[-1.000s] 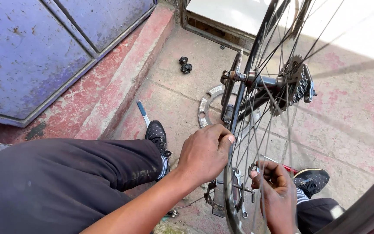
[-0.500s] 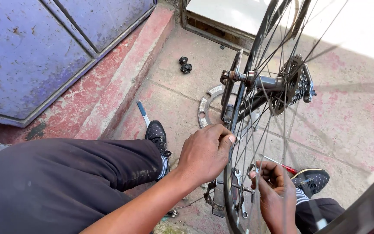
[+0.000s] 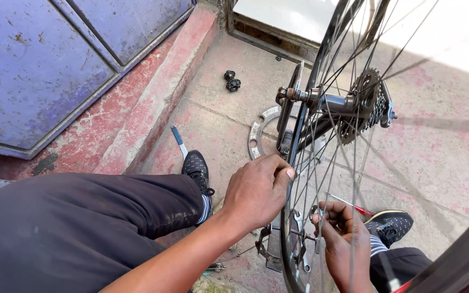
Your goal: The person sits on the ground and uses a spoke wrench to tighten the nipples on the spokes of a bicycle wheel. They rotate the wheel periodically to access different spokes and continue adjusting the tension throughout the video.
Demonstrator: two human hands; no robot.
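A bicycle rear wheel (image 3: 321, 163) stands upright in front of me, its black rim (image 3: 287, 239) low between my hands. My left hand (image 3: 256, 190) wraps over the rim from the left, thumb against the rim's edge. My right hand (image 3: 343, 233) is on the far side of the spokes, fingers pinched on a small metal spoke tool (image 3: 315, 212) at a spoke near the rim. The hub with its sprocket cluster (image 3: 367, 106) sits above.
A silver disc rotor (image 3: 256, 135) lies on the concrete behind the wheel. A screwdriver (image 3: 178, 140) lies by my left shoe (image 3: 196, 168). A red-handled tool (image 3: 354, 206) lies near my right shoe (image 3: 389, 225). A small black part (image 3: 232, 81) sits further off. A blue metal door (image 3: 44, 59) stands left.
My right hand's fingers have shifted slightly at the spoke. My left hand stays gripped on the rim.
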